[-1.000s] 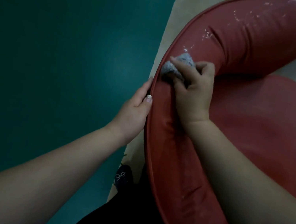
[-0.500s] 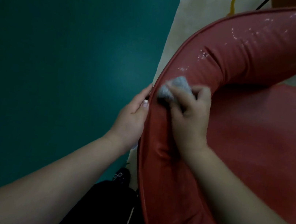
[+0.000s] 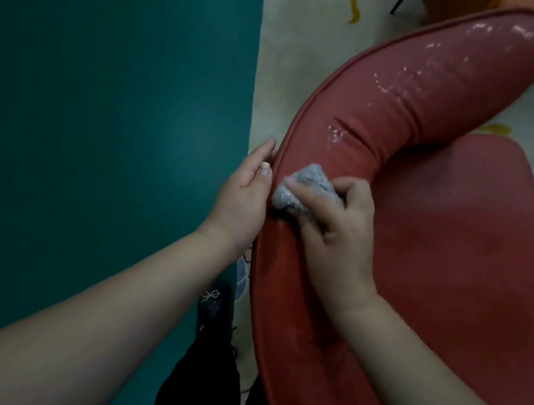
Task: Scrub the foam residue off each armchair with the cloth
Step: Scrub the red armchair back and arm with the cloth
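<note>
The red armchair (image 3: 411, 224) is seen from above, its padded backrest soft and probably slippery where white foam (image 3: 417, 68) remains. Its outer edge is touched by the left hand (image 3: 242, 195), fingers straight. On the backrest, the small grey cloth (image 3: 298, 189), light and limp, is gripped bunched by the right hand (image 3: 341, 227).

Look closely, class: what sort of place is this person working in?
Probably an indoor lounge or sitting room: a red padded armchair stands on a cream patterned rug beside a teal wall.
</note>
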